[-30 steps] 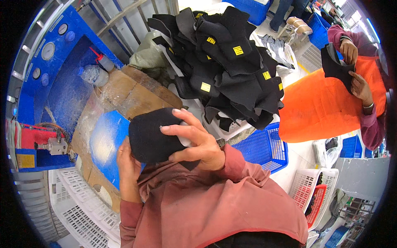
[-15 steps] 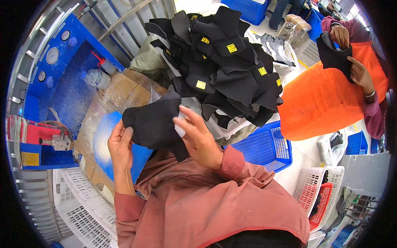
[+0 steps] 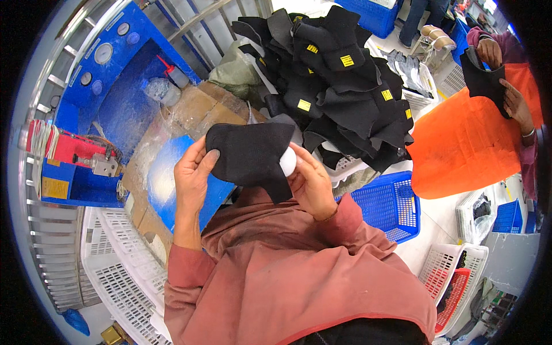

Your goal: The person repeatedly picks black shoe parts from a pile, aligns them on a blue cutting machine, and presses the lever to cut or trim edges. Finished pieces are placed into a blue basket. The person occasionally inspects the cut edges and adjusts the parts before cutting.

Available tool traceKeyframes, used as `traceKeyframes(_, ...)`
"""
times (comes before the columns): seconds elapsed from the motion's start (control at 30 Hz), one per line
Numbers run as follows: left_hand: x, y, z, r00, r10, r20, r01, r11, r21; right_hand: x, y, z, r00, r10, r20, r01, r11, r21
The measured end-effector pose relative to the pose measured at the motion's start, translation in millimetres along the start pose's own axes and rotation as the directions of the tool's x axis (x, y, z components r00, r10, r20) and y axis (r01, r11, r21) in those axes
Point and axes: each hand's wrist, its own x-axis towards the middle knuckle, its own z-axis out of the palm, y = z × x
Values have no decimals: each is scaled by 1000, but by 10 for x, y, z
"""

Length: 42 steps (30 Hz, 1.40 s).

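Observation:
A black, felt-like cut fabric piece [image 3: 247,152] is held up in front of me. My left hand [image 3: 192,172] pinches its left edge, thumb on the near face and fingers behind. At its right edge, my right hand [image 3: 313,184] holds a small, smooth, white rounded object [image 3: 288,161] against the fabric. What the white object is I cannot make out; part of it is covered by the fingers. Just beyond my hands rises a heap of similar black pieces [image 3: 345,86], several with yellow labels.
On the left stands a blue machine [image 3: 103,89] with gauges. A red-tipped bottle [image 3: 175,75] lies on cardboard [image 3: 201,109]. A blue basket [image 3: 388,207] and white baskets [image 3: 123,270] sit around me. At right, a person in an orange apron [image 3: 468,149] handles another black piece.
My right hand has turned and closed in at the fabric's right edge, and the white object shows more fully. The left hand keeps its hold. The whole view has shifted.

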Motion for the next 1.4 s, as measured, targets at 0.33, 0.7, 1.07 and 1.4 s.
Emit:
traceKeyframes(0.33,-90,-39,-40,994,-30,106,33,999,-26,-106,85,111,997,54,48,-33,932,-361)
traceKeyframes(0.7,-303,-476,-103,989,-135,-66,114,960,-255,-144,-33,456,726,-135,674,641,-221,-735)
traceKeyframes(1.07,-774,-831,48,944,-321,70,309,796,-520,-205,5,415,821,97,563,551,-394,-736)
traceKeyframes(1.4,-932,-759,22,985,-170,10,160,903,-398,66,-23,579,694,193,694,652,-577,-492)
